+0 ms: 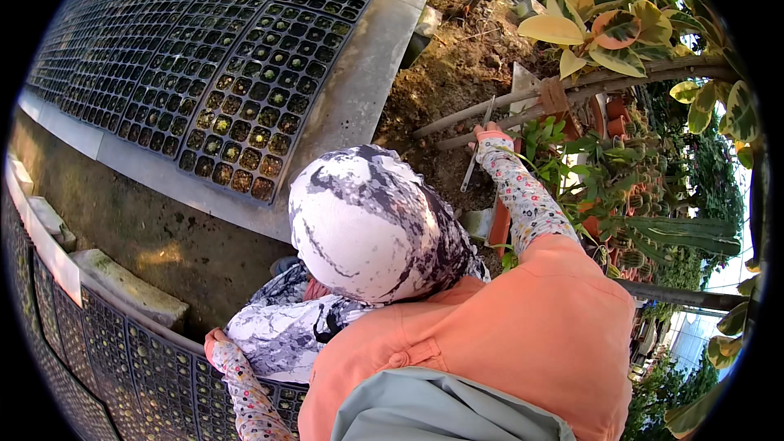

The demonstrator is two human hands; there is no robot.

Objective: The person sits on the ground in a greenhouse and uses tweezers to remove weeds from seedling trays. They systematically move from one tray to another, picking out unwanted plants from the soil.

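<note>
My right hand (487, 133) is stretched out over the soil by a plant bed, closed around a long, thin metal tool (470, 173); its exact kind is unclear. Two thin wooden stems (465, 122) pass beside that hand, bound together with brown wrapping further along. Low at the left, my left hand (217, 339) is beside my bent knee, at the edge of a bench with black cell trays (159, 361); its fingers are partly hidden. My patterned trouser leg (355, 226) fills the middle.
Black plug trays (263, 92) with small plants cover a grey bench (361, 73) at upper left. Variegated leaves (618, 30) overhang the upper right. Potted cacti (637, 202) and terracotta pots (615, 116) stand at right. Stone blocks (131, 285) lie along the aisle.
</note>
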